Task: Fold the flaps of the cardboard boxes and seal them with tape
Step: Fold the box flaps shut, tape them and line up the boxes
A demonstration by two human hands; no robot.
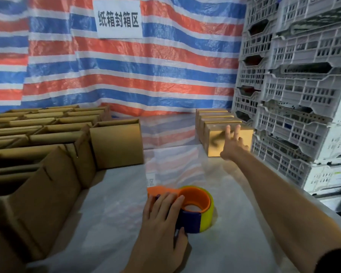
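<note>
While my left hand (161, 219) grips the tape dispenser (197, 201), fingers curled over its blue handle and thumb tucked under, I judge the job to be only partly done. The tape dispenser rests on the plastic-covered table (116, 233), right in front of me.

Beyond the tape dispenser and to its right stands a short row of sealed boxes (215, 116), one behind another, with clear tape shining along their closed tops. I count about four. My right hand (232, 142) is stretched out to the nearest sealed box (217, 144) in that row, with fingers straight and spread against its front face and top edge. It holds nothing.

Left of the tape dispenser, and running away beyond it, is a far bigger block of open boxes (47, 123) packed side by side, flaps upright and no tape on them that I can see. One open box (116, 142) stands at the near corner of that block, closest to the tape dispenser.

So a handful are finished and many more are left. Each of those needs its flaps folded down and a strip of tape run across.
</note>
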